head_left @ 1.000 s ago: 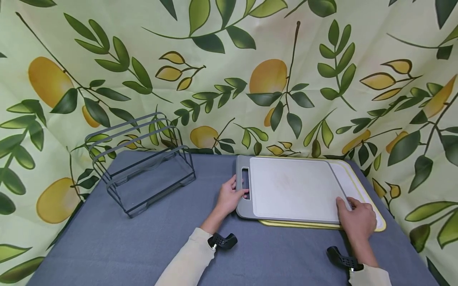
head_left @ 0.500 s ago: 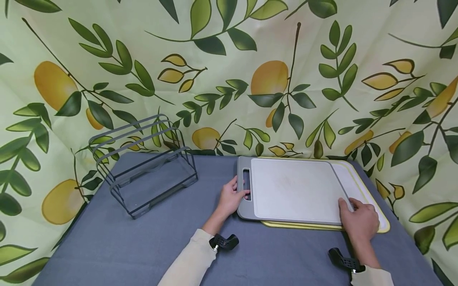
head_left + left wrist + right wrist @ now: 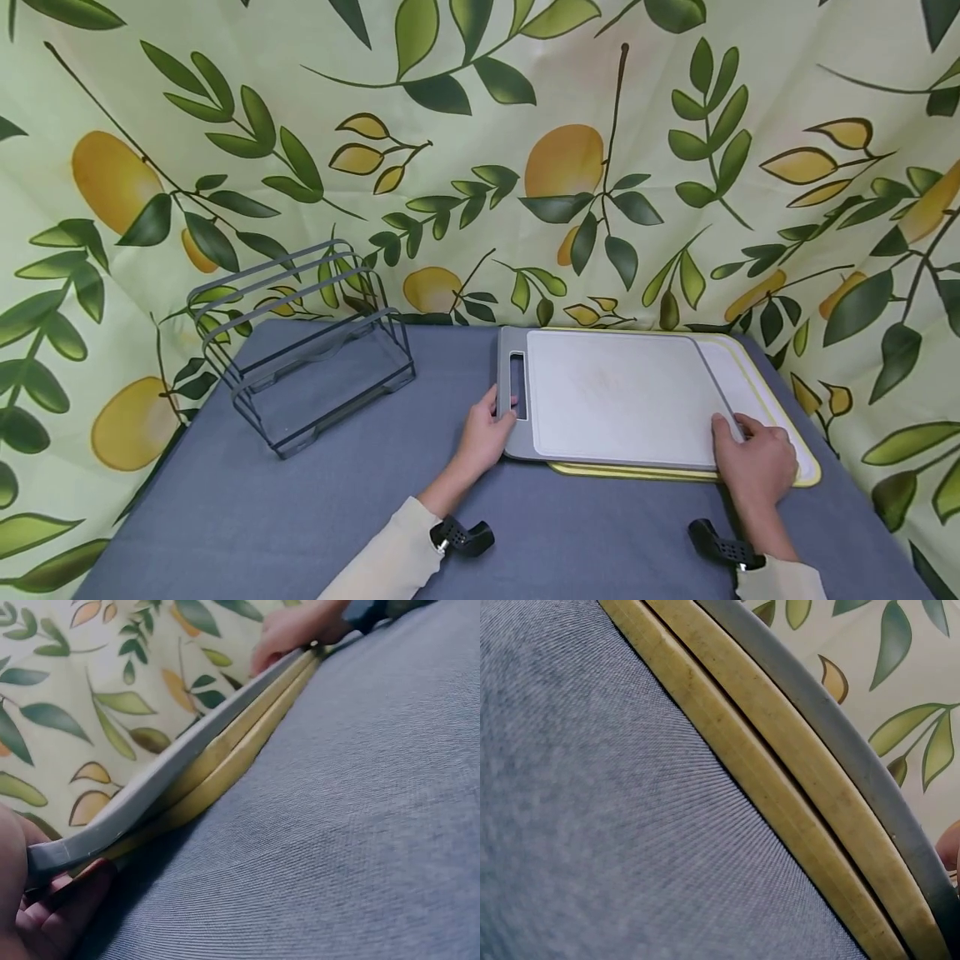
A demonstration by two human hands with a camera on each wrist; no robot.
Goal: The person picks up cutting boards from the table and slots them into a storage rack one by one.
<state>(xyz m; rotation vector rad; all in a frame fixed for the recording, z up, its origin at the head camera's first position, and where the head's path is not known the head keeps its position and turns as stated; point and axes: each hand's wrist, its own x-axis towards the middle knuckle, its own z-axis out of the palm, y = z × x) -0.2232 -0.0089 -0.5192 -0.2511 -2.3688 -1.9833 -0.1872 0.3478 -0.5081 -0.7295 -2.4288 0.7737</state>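
Note:
A grey-rimmed cutting board (image 3: 611, 400) with a pale centre lies on top of yellow-edged cutting boards (image 3: 750, 379), flat on the table. My left hand (image 3: 483, 433) holds the grey board's left end just below its handle slot. In the left wrist view, fingertips (image 3: 82, 889) reach beneath that grey edge. At the board's right end, my right hand (image 3: 756, 458) grips the near corner, thumb at the edge. The right wrist view shows two yellow edges (image 3: 780, 750) stacked under the grey one; only a bit of a finger shows there.
A dark wire rack (image 3: 303, 350) with several upright loops stands on the left of the blue-grey tablecloth (image 3: 247, 517). Behind the table hangs a leaf-and-fruit patterned cloth (image 3: 465, 142). Both wrists carry black cameras.
My left hand has slid slightly toward me along the grey board's left end, its thumb drawn back from the handle slot. The right hand and the boards stay nearly still.

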